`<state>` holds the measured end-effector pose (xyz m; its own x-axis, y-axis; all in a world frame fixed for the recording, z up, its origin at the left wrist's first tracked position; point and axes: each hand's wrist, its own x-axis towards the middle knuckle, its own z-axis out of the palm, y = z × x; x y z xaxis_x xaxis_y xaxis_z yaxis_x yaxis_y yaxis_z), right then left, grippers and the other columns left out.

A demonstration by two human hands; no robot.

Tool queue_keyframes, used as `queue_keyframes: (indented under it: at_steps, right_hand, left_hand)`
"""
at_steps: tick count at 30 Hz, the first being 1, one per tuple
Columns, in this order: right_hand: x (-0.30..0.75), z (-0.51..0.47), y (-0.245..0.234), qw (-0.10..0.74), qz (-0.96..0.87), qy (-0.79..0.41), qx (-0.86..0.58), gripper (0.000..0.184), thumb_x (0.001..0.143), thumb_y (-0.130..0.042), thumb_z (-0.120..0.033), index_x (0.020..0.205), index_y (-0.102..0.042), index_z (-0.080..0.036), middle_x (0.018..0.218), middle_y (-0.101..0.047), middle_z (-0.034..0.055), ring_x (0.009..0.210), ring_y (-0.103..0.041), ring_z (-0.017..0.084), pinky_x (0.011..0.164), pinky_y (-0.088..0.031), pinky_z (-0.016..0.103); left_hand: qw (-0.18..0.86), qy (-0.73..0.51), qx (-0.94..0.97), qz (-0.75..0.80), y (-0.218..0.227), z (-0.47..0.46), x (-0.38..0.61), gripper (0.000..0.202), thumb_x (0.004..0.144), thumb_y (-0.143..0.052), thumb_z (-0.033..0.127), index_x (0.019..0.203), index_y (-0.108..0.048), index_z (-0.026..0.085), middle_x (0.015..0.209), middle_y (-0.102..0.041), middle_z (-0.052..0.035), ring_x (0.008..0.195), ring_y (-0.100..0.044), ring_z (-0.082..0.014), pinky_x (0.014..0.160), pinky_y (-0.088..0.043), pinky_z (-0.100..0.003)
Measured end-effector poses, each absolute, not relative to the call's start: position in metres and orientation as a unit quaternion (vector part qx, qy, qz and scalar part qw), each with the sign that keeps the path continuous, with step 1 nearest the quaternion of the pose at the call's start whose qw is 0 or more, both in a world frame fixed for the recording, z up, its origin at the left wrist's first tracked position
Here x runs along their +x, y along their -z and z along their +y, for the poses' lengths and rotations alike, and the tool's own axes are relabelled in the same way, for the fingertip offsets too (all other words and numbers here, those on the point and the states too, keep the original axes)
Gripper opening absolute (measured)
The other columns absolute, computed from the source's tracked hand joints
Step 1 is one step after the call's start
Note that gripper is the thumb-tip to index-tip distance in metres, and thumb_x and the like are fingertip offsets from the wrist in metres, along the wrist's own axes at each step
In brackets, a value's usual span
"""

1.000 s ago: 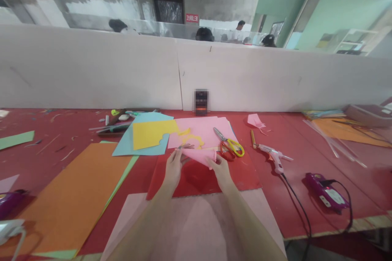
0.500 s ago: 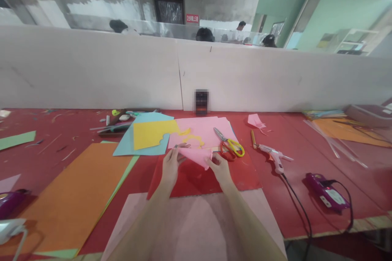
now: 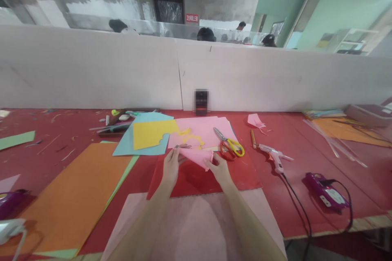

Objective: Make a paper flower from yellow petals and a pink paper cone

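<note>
A pink paper cone (image 3: pixel 196 157) is held between my two hands, above a red sheet (image 3: pixel 202 181). My left hand (image 3: pixel 172 163) pinches its narrow end on the left. At the wide right end, my right hand (image 3: pixel 219 166) has its fingers closed on the rim. Just beyond lie pink paper sheets (image 3: pixel 202 126) with curved yellow paper cutouts (image 3: pixel 192 140) on them. Scissors (image 3: pixel 228 143) with one red and one yellow handle rest open beside my right hand. A yellow sheet (image 3: pixel 150 133) with a scalloped cut edge lies over light blue paper (image 3: pixel 122 147).
On the right are a glue gun (image 3: pixel 273 157) with a black cord, a purple power strip (image 3: pixel 326 192) and a folded pink paper piece (image 3: pixel 256 120). Orange sheets (image 3: pixel 79 191) cover the left. A white partition (image 3: pixel 122 73) borders the back, with a blurred dark object (image 3: pixel 201 102) against it.
Almost nothing differs. The paper cone and both hands stay in nearly the same place, with only a very slight shift of the right fingers at the rim.
</note>
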<state>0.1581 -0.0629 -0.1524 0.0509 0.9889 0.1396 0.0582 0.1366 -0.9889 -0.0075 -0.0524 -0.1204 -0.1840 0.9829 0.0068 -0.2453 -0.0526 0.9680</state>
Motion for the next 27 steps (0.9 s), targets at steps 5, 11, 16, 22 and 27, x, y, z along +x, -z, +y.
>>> queue_keyframes:
  at_steps: [5,11,16,22,27]
  right_hand:
    - [0.1583,-0.0636,0.1504,0.537,-0.54,-0.422,-0.492,0.019,0.07,-0.06,-0.034,0.068,-0.056,-0.015,0.067,-0.056,-0.0005,0.068,-0.051,0.015,0.066,-0.04,0.025]
    - [0.1579,-0.0644,0.1478,0.537,-0.541,-0.415,-0.496,0.019,0.07,-0.06,-0.034,0.066,-0.056,-0.016,0.067,-0.057,-0.0006,0.069,-0.052,0.015,0.068,-0.04,0.026]
    - [0.1583,-0.0639,0.1474,0.539,-0.54,-0.412,-0.499,0.019,0.069,-0.06,-0.035,0.066,-0.057,-0.016,0.068,-0.059,0.0,0.07,-0.053,0.016,0.069,-0.041,0.026]
    - [0.1588,-0.0639,0.147,0.548,-0.532,-0.414,-0.495,0.016,0.069,-0.061,-0.033,0.066,-0.058,-0.017,0.067,-0.059,-0.0001,0.07,-0.054,0.016,0.07,-0.041,0.027]
    - [0.1583,-0.0639,0.1472,0.561,-0.521,-0.435,-0.475,0.018,0.072,-0.059,-0.034,0.065,-0.057,-0.017,0.064,-0.061,0.0002,0.069,-0.056,0.017,0.073,-0.042,0.029]
  left_hand:
    - [0.493,-0.608,0.399,0.478,0.1199,-0.0503,-0.0117,0.044,0.072,-0.053,0.052,0.093,-0.063,0.015,0.107,-0.065,-0.0111,0.096,-0.061,-0.0248,0.071,-0.053,-0.032]
    - [0.479,-0.607,0.415,0.479,0.1187,-0.05,-0.0141,0.044,0.074,-0.05,0.052,0.093,-0.064,0.015,0.112,-0.063,-0.0116,0.096,-0.061,-0.0246,0.071,-0.053,-0.032]
    - [0.474,-0.61,0.413,0.482,0.1186,-0.05,-0.0148,0.043,0.074,-0.05,0.051,0.092,-0.063,0.014,0.109,-0.064,-0.0115,0.095,-0.061,-0.0242,0.071,-0.053,-0.032]
    - [0.468,-0.619,0.41,0.479,0.1167,-0.0511,-0.0144,0.044,0.076,-0.048,0.051,0.096,-0.062,0.014,0.111,-0.063,-0.012,0.099,-0.06,-0.0244,0.075,-0.052,-0.033]
    - [0.474,-0.6,0.46,0.451,0.1185,-0.0511,-0.0072,0.043,0.076,-0.052,0.046,0.104,-0.06,0.015,0.116,-0.061,-0.0116,0.108,-0.055,-0.0245,0.089,-0.046,-0.037]
